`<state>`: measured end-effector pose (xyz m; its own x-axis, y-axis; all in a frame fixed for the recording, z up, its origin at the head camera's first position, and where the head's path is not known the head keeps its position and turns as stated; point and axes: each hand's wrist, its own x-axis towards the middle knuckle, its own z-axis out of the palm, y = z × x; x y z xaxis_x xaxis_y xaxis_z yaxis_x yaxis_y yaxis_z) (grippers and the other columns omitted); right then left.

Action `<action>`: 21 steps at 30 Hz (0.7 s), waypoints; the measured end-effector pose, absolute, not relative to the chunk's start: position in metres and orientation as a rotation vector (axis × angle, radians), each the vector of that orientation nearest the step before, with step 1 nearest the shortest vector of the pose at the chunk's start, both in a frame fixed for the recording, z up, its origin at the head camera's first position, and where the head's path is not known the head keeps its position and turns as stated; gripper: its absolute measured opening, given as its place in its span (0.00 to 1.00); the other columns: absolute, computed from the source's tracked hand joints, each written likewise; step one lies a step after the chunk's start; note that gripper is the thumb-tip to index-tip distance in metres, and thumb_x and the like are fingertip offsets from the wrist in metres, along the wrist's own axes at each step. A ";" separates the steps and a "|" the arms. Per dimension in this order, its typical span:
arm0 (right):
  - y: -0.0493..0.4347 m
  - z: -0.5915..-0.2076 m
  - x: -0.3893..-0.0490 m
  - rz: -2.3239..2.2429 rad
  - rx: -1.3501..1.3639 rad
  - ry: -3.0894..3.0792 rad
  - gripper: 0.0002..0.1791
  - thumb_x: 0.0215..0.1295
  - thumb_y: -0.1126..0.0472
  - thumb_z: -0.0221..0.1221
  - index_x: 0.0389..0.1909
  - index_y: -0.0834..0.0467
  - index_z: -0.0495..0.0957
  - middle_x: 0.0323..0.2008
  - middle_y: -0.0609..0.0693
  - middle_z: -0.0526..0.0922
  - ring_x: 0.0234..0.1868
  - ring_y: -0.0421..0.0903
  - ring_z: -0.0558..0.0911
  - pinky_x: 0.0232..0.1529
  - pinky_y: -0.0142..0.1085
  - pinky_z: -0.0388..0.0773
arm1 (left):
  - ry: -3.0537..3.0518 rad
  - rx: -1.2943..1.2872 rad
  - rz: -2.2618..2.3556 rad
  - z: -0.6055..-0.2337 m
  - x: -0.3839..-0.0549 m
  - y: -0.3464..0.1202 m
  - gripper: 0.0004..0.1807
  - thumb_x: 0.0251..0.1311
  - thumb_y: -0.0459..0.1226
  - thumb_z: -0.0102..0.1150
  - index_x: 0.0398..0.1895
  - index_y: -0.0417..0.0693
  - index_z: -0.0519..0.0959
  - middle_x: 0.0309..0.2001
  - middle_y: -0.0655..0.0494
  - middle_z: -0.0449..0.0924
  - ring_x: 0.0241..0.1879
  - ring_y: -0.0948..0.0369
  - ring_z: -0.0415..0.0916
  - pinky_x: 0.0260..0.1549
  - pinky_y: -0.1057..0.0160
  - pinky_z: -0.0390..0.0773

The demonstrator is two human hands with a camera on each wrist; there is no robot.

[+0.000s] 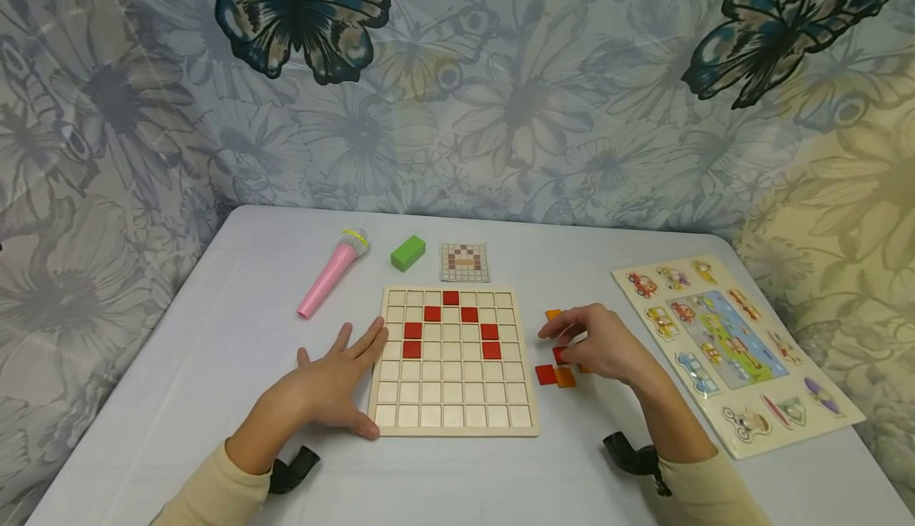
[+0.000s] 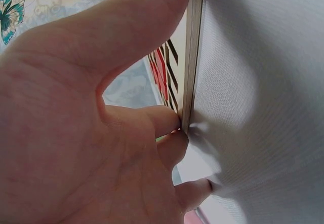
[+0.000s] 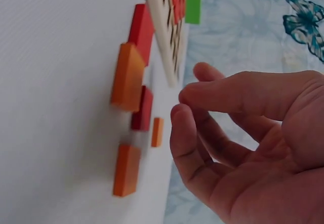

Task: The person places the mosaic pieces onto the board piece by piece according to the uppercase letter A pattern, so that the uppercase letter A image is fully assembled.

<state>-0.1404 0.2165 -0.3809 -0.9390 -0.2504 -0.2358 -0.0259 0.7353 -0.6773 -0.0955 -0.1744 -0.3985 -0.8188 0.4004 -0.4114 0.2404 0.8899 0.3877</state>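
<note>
A wooden grid board (image 1: 453,431) lies flat, with several red square tiles (image 1: 450,298) in its cells forming a peaked shape. My left hand (image 1: 332,387) rests against the board's left edge, fingers spread and thumb at the near corner; in the left wrist view its fingertips (image 2: 172,120) touch the board's side. To the right of the board, my right hand (image 1: 596,343) hovers over loose tiles, fingers loosely bent with nothing visible between them. Below it are red tiles (image 1: 546,375) and orange tiles (image 1: 565,378); the right wrist view shows another orange tile (image 3: 126,171) standing apart.
Behind the board lie a small pattern card (image 1: 465,262), a green block (image 1: 408,253) and a pink toy microphone (image 1: 329,280). A picture puzzle board (image 1: 736,351) occupies the right side. Black wrist mounts (image 1: 632,454) hang at both wrists. A patterned cloth (image 1: 515,113) rises behind the table.
</note>
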 end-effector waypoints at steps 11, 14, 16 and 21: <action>0.224 -0.387 -0.138 -0.925 -0.223 2.671 0.20 0.49 0.79 0.61 0.42 0.61 0.88 0.38 0.53 0.87 0.38 0.49 0.77 0.32 0.39 0.78 | 2.562 0.458 0.431 -0.398 -0.095 -0.174 0.76 0.36 0.57 0.86 0.86 0.49 0.46 0.87 0.56 0.34 0.83 0.35 0.35 0.55 0.08 0.45; 0.225 -0.389 -0.139 -0.897 -0.219 2.676 0.21 0.47 0.79 0.61 0.42 0.61 0.88 0.38 0.52 0.86 0.38 0.49 0.76 0.33 0.39 0.77 | 2.563 0.458 0.438 -0.398 -0.095 -0.174 0.77 0.36 0.58 0.86 0.86 0.49 0.46 0.87 0.56 0.34 0.83 0.35 0.35 0.54 0.08 0.45; 0.224 -0.391 -0.139 -0.882 -0.219 2.676 0.22 0.46 0.80 0.62 0.42 0.61 0.88 0.38 0.52 0.86 0.39 0.49 0.76 0.34 0.39 0.77 | 2.564 0.457 0.441 -0.398 -0.095 -0.174 0.77 0.35 0.58 0.86 0.86 0.49 0.46 0.87 0.56 0.34 0.83 0.35 0.35 0.54 0.08 0.45; 0.224 -0.394 -0.140 -0.854 -0.220 2.691 0.22 0.45 0.80 0.63 0.42 0.60 0.88 0.38 0.52 0.85 0.39 0.49 0.76 0.37 0.39 0.76 | 2.572 0.455 0.436 -0.398 -0.095 -0.173 0.77 0.34 0.58 0.86 0.86 0.49 0.47 0.87 0.56 0.35 0.83 0.35 0.36 0.54 0.08 0.45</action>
<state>-0.1396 0.2240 -0.3937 -0.9406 -0.2363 -0.2439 -0.0524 0.8107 -0.5831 -0.0955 -0.1728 -0.3978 -0.8254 0.3918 -0.4066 0.2357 0.8934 0.3823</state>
